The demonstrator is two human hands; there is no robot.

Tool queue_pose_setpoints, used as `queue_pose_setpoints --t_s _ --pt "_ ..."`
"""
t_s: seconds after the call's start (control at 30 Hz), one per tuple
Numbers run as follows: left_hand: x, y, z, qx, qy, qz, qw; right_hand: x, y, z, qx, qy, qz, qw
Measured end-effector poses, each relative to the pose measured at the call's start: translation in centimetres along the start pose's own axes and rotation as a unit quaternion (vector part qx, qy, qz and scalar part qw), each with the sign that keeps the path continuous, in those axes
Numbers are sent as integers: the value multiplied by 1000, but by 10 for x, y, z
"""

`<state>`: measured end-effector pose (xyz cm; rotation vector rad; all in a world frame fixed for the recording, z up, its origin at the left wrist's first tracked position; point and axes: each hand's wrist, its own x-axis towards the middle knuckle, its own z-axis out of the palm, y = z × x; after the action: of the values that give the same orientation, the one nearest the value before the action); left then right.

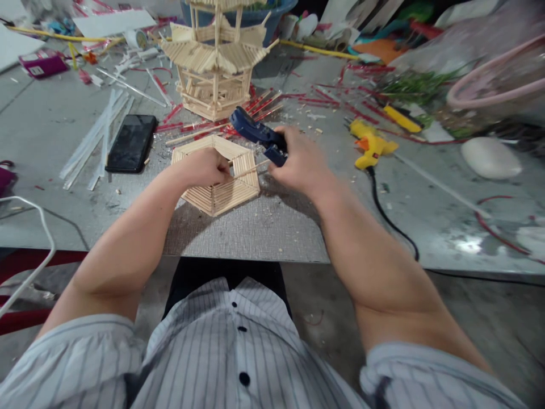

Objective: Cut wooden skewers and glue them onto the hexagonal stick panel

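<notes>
My left hand [208, 167] is closed on a thin wooden stick [250, 169] above a flat hexagonal frame [221, 196] built of rows of wooden sticks. The stick slants up to the right, its far end close to my right hand [300, 162]. My right hand is wrapped around a dark blue hand tool [255, 132] with two arms, like a cutter; its exact kind is hard to make out. Behind the frame stands a tiered wooden-stick pagoda model [215, 62], and loose sticks [196, 135] lie between them. My left hand hides part of the frame.
A black phone [131, 143] and clear glue sticks [96, 136] lie at left. On the right are a yellow glue gun [369, 145] with a black cord, a yellow-handled knife [402, 118] and a white oval object [490, 156]. Red strips [340, 99] litter the table.
</notes>
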<state>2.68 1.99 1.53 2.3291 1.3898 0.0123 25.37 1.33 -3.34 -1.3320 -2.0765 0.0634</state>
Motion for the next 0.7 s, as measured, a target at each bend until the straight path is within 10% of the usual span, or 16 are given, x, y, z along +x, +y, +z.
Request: queue_pose_setpoints --t_s 0.17,0.43,0.7 --pt "0 -7 -2 -110 33 2 993 2 -1 -3 -33 59 -38 997" --pt "1 -10 -6 -265 245 12 932 2 1 -5 -4 124 -80 989" --pt "4 -9 -6 -420 344 80 836 5 -10 -4 17 27 40 999"
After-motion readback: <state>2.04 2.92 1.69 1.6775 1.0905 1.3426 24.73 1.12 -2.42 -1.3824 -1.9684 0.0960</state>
